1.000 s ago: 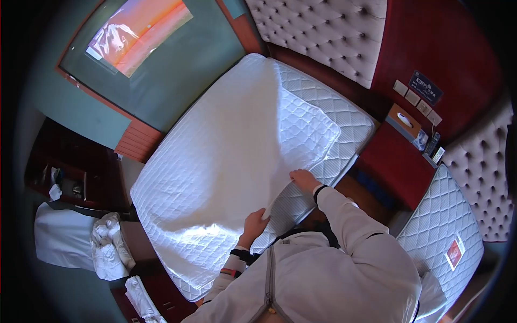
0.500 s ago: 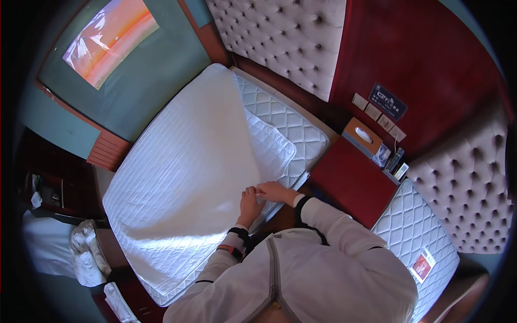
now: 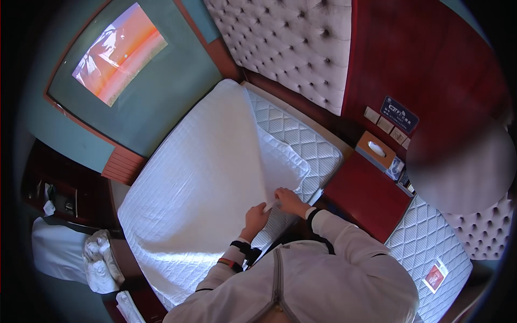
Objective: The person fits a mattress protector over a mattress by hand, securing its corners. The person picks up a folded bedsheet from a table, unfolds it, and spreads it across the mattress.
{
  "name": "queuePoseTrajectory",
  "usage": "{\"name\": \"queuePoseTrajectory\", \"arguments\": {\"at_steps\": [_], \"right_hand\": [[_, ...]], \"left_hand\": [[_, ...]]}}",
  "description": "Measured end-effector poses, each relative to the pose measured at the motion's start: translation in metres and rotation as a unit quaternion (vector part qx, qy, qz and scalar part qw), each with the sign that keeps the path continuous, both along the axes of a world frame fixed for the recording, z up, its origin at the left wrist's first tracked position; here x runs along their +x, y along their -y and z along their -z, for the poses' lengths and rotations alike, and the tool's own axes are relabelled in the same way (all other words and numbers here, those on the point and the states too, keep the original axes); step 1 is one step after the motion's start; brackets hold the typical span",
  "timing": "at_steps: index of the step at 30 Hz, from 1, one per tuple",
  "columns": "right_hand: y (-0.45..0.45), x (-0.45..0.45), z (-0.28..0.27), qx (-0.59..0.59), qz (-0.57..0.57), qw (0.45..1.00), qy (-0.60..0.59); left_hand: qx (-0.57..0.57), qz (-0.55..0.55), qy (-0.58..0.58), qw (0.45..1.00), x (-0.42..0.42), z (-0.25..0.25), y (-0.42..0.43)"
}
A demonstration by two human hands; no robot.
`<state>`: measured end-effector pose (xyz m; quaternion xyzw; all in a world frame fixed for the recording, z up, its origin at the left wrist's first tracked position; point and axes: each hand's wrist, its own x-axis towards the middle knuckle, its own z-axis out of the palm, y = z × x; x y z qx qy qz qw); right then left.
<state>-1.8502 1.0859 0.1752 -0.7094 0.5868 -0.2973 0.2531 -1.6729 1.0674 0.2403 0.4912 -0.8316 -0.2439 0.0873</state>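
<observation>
Pinching white pad (image 3: pixel 210 172) with left hand (image 3: pixel 257 218) and right hand (image 3: pixel 290 201) at four o'clock. Gripping close together, likely to control fold.

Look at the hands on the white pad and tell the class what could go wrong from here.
Both hands, left and right, pinch the white pad close together, so a pull there might bunch it or leave the far side askew.

The pad stops short of the mattress's headboard end, so that strip could stay uncovered.

The pad has a loose diagonal fold, which might set as a ridge if pressed flat.
</observation>
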Motion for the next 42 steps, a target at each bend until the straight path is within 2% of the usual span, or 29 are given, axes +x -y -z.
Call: {"name": "queuePoseTrajectory", "arguments": {"at_steps": [4,8,10,11,14,17,18,19,20,23,26,28,31,34,35,38,42], "right_hand": [[0.016,-0.007,0.02,0.004,0.043,0.997,-0.063],[0.026,-0.024,0.03,0.004,0.076,0.997,-0.032],[0.02,-0.037,0.015,-0.034,0.113,0.993,0.015],[0.01,-0.046,0.002,0.05,0.136,0.989,0.03],[-0.019,-0.069,-0.009,0.065,0.133,0.989,0.016],[-0.029,-0.075,-0.022,0.056,0.185,0.981,0.029],[-0.028,-0.076,-0.024,0.049,0.202,0.977,0.04],[-0.025,-0.072,-0.032,0.019,0.173,0.985,0.017],[-0.022,-0.067,-0.033,0.074,0.163,0.983,0.024],[-0.011,-0.046,-0.033,0.054,0.118,0.988,0.08],[-0.005,-0.042,-0.04,0.061,0.093,0.985,0.132],[0.0,-0.053,-0.041,0.084,0.085,0.984,0.129],[0.007,-0.077,-0.016,0.138,0.079,0.977,0.14],[0.024,-0.099,0.018,0.146,0.104,0.98,0.085],[0.032,-0.105,0.03,0.2,0.116,0.97,0.079],[0.047,-0.12,0.06,0.228,0.072,0.968,0.076],[0.058,-0.123,0.154,0.238,0.127,0.95,0.154]], "left_hand": [[0.015,0.052,-0.009,0.998,0.014,-0.015,0.019],[0.089,0.061,-0.036,0.994,0.029,-0.027,0.021],[0.08,0.072,-0.02,0.994,0.036,-0.015,0.021],[0.077,0.08,-0.015,0.994,0.037,-0.007,0.02],[0.112,0.105,0.002,0.988,0.034,0.034,0.021],[0.137,0.095,-0.008,0.986,0.016,0.064,0.024],[0.083,0.084,-0.061,0.991,0.005,0.06,0.022],[0.028,0.073,-0.112,0.991,-0.008,0.048,0.02],[-0.026,0.06,-0.161,0.985,-0.02,0.036,0.021],[-0.065,0.095,-0.174,0.978,-0.056,0.019,0.036],[0.113,0.058,-0.139,0.982,-0.074,0.032,0.057],[0.108,0.073,-0.132,0.983,-0.079,0.042,0.065],[0.109,0.063,-0.117,0.985,-0.094,0.041,0.073],[0.106,0.048,-0.095,0.989,-0.107,0.025,0.08],[0.104,0.046,-0.086,0.99,-0.114,0.019,0.081],[0.119,0.03,-0.051,0.991,-0.135,0.006,0.081],[0.137,0.053,0.007,0.989,-0.152,0.004,0.079]]}}
